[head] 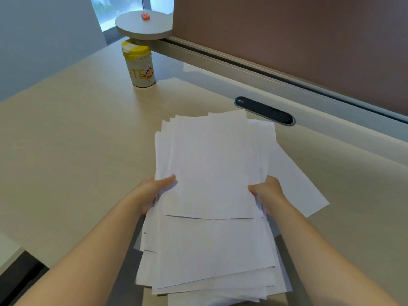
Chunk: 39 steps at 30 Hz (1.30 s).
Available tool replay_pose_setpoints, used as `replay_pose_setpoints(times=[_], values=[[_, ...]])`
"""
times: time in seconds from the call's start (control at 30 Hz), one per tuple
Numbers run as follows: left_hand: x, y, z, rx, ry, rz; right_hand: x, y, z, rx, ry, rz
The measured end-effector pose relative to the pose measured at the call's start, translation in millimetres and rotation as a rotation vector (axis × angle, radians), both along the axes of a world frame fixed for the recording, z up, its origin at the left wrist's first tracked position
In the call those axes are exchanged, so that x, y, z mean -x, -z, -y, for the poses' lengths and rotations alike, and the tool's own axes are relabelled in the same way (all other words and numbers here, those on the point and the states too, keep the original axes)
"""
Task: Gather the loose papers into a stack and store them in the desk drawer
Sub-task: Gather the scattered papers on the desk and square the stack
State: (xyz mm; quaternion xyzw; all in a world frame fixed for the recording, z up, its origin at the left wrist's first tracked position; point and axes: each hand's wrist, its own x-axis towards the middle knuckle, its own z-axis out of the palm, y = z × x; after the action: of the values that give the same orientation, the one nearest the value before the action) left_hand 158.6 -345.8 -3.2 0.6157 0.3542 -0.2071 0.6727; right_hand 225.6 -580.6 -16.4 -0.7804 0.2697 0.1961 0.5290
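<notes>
You have two hands on the job, one left hand (pixel 154 191) and one right hand (pixel 268 193), and between them one untidy sheaf of white papers (pixel 209 195) whose sheets overlap too much for you to count, plus one single sheet (pixel 300 184) lying apart on the desk (pixel 66 151). Beyond that you can count one yellow-lidded canister (pixel 140 65), one round shelf (pixel 143 25) carrying one small pink object (pixel 145 16), and one dark oval cable slot (pixel 265 110).
</notes>
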Motion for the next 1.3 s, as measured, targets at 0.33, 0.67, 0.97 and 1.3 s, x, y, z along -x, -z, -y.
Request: replay_pose_setpoints(times=[0.33, 0.67, 0.97, 1.3], values=[[-11.0, 4.5, -3.9, -0.160, -0.267, 0.129, -2.5, -1.7, 28.8, 0.709, -0.530, 0.185], [-47.5, -4.1, 10.3, -0.201, -0.218, 0.151, -38.6, -9.2, 46.8, 0.623, -0.375, 0.204], [-89.8, 3.8, 18.3, -0.562, -0.013, 0.125, -36.9, -9.1, 24.5, 0.566, -0.392, 0.195], [-126.6, 4.8, 19.9, -0.531, 0.162, 0.168, -63.1, -12.6, 25.8, 0.088, 0.141, 0.131]])
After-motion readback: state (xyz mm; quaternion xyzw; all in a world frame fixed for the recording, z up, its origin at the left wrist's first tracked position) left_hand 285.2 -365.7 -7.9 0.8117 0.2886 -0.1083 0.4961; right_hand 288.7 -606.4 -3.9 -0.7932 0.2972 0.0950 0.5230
